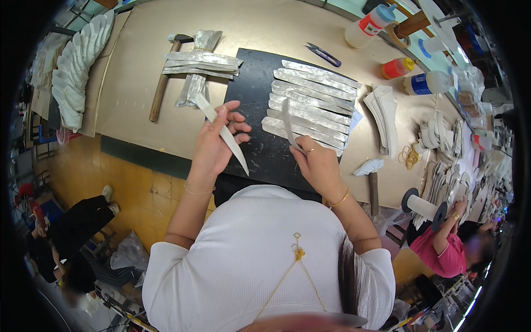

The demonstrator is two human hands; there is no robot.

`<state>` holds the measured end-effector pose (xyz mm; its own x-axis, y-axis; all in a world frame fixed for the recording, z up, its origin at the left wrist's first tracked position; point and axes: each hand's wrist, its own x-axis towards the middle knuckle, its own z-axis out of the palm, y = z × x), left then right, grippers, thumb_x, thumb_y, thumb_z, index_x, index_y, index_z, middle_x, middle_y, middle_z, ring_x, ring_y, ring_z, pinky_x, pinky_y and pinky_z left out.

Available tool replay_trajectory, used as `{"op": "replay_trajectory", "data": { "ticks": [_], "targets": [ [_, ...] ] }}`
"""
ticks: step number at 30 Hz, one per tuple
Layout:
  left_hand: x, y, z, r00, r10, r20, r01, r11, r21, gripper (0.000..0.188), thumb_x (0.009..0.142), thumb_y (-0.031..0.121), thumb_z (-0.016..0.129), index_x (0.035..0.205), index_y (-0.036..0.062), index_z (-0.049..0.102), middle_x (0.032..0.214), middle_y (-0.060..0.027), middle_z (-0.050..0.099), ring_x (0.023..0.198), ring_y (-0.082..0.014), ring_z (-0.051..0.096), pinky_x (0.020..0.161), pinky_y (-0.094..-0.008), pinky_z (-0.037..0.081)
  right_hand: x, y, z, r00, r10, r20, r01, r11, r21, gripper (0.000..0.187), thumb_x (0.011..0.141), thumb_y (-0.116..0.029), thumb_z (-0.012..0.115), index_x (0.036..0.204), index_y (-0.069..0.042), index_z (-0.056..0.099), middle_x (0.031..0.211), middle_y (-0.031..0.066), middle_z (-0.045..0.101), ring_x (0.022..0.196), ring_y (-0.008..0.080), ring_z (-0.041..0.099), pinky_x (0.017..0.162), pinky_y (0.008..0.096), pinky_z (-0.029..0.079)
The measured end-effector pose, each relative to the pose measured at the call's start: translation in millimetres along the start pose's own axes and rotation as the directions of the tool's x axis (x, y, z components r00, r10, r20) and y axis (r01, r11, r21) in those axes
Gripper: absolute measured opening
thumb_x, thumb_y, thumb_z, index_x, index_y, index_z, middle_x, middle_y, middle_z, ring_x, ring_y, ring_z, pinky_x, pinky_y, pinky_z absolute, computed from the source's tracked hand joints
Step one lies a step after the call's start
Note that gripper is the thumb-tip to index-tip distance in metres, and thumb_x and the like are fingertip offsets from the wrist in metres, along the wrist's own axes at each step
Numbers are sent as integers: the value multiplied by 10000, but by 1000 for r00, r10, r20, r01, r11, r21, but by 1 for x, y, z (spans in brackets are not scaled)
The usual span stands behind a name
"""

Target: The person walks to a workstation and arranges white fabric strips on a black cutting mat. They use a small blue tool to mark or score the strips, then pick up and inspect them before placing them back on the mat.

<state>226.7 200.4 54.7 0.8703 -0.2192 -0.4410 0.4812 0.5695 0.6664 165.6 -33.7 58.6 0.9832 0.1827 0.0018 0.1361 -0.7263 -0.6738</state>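
Off-white strip: a long, flat, tapered off-white strip point(236, 151) is held above the near-left edge of a black rectangular mat point(251, 83); its long axis runs from upper left to a pointed lower-right end.
Left fingers: the off-white strip is pinched by the left hand point(212, 141) between thumb and index finger, the other fingers being loosely spread.
Grey strip: a narrow, slightly curved grey strip point(287, 119) is raised over the left part of the row, its long axis pointing away from the body.
Right fingers: the lower end of the grey strip is pinched by the right hand point(321, 163) between thumb and bent index finger; the remaining fingers are curled under, and their exact state cannot be told.
Row of strips: silvery-grey, mottled flat strips point(312, 99) are laid side by side on the mat, just beyond the right hand, which is nearer; their long axes slope gently down to the right.
Bottles: on the beige table point(133, 66) are stood a translucent blue-nozzled bottle point(357, 37) with pale contents, a red yellow-capped bottle point(394, 69), contents hidden, and a whitish blue-labelled bottle point(440, 83), fill level unclear.
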Motion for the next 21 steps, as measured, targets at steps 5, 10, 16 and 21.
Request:
{"op": "replay_trajectory", "data": {
  "ticks": [5,10,16,21],
  "targets": [
    [0,6,-14,999,27,21,-27,999,-22,357,1062,291,407,1269,17,506,922,-63,559,711,-142,545,586,-283,436,-6,8,16,996,-65,66,68,996,-51,207,934,-203,602,1101,-80,620,905,112,668,727,320,652,621,400,522],
    [0,3,-14,999,9,35,-9,1000,-20,372,1063,308,387,1266,17,498,915,-65,569,665,-148,535,562,-284,426,-8,3,13,980,-51,193,15,983,185,231,950,-225,582,1118,-84,653,883,103,645,755,325,649,669,394,529],
    [-1,3,-12,1000,-7,15,9,993,-119,383,1049,320,400,1227,1,517,886,-81,576,661,-164,564,551,-288,441,-5,3,7,954,-21,300,-9,995,99,216,935,-203,602,1097,-76,668,903,109,646,769,318,653,672,373,523],
    [1,-5,-20,995,-86,52,90,993,-80,386,1047,326,400,1183,-2,552,880,-87,588,700,-183,599,580,-306,496,-5,12,14,993,57,107,-58,998,8,174,910,-214,636,1004,-67,642,899,97,637,758,319,651,647,391,522]
  ]
}}
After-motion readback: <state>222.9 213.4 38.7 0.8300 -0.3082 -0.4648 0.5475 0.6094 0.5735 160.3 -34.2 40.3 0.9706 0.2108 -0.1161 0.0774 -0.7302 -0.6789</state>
